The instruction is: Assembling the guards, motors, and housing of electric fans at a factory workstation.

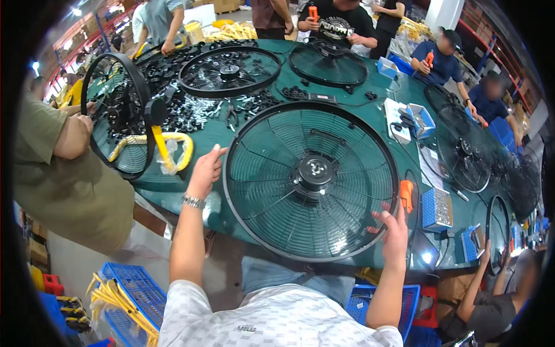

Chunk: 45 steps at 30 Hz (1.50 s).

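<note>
A large round black fan guard lies on the green table in front of me, with a dark motor hub at its centre. My left hand is at the guard's left rim, its fingers curled and the fingertips against the edge. At the right rim, my right hand grips the guard, and some of its fingers show through the wires. An orange power screwdriver lies just beyond that hand. Black plastic parts and pliers lie past the guard.
Another fan guard lies among heaped black parts and metal screws. A person at left holds a black ring upright. Blue boxes of small parts stand at right beside a white power strip. Several co-workers surround the table. Blue crates stand below.
</note>
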Available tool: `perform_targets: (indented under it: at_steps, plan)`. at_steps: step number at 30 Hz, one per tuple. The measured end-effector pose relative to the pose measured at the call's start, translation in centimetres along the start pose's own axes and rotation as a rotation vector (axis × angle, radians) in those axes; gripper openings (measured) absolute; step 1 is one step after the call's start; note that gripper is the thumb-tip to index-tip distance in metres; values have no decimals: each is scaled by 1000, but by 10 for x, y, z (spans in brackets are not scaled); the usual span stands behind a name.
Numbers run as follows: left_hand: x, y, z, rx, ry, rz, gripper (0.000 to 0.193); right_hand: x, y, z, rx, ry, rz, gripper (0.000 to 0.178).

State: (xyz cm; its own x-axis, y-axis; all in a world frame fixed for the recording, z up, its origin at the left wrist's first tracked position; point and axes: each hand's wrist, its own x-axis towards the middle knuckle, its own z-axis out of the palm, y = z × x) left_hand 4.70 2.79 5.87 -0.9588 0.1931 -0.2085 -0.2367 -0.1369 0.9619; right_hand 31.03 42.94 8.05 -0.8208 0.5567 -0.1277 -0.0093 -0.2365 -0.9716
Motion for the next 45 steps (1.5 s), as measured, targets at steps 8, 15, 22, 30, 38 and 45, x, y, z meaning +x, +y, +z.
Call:
perform_targets:
  at_steps: [8, 15, 22, 30, 38, 45]
  plan:
    - [23, 11, 9, 205, -83, 97, 41, 11, 9, -10, -73, 52, -36, 72]
    - [43, -3, 14, 184, -24, 209, 40, 10, 9, -8, -55, 53, -28, 70]
    - [37, -18, 9, 52, -43, 258, 39, 11, 15, -5, 20, 35, -30, 72]
    - [18, -28, 14, -160, -41, 256, 36, -21, 37, -6, 423, -288, 100, 52]
    - [-48, -62, -16, 419, 260, 385, 38, -31, 52, 14, 582, -314, 127, 48]
    - [-82, -66, -27, 880, 318, 588, 27, 31, 2, 84, 613, -387, -29, 49]
